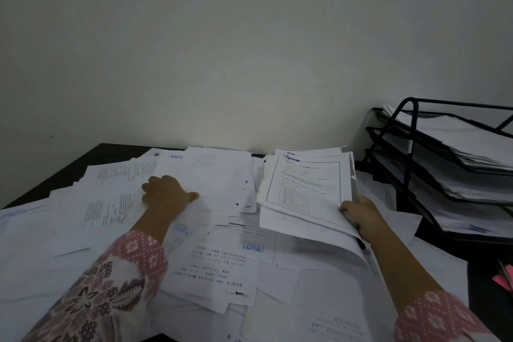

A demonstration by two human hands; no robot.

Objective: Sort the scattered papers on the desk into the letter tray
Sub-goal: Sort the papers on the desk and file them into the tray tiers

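Papers [236,266] lie strewn left of the letter tray [410,147] — our right hand [361,215] clasps a gathered stack [305,189] near it, our left hand [166,194] rests on sheets farther off, its grip unclear — so we judge gathering underway, and next the stack needs sliding level into a tier.

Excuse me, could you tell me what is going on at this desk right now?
A person is sorting papers. Their right hand grips a gathered stack of papers by its near corner, raised over the clutter. Their left hand rests on the loose sheets that cover most of the dark desk; whether it grips one is unclear. The black letter tray at the right already holds papers on its tiers.
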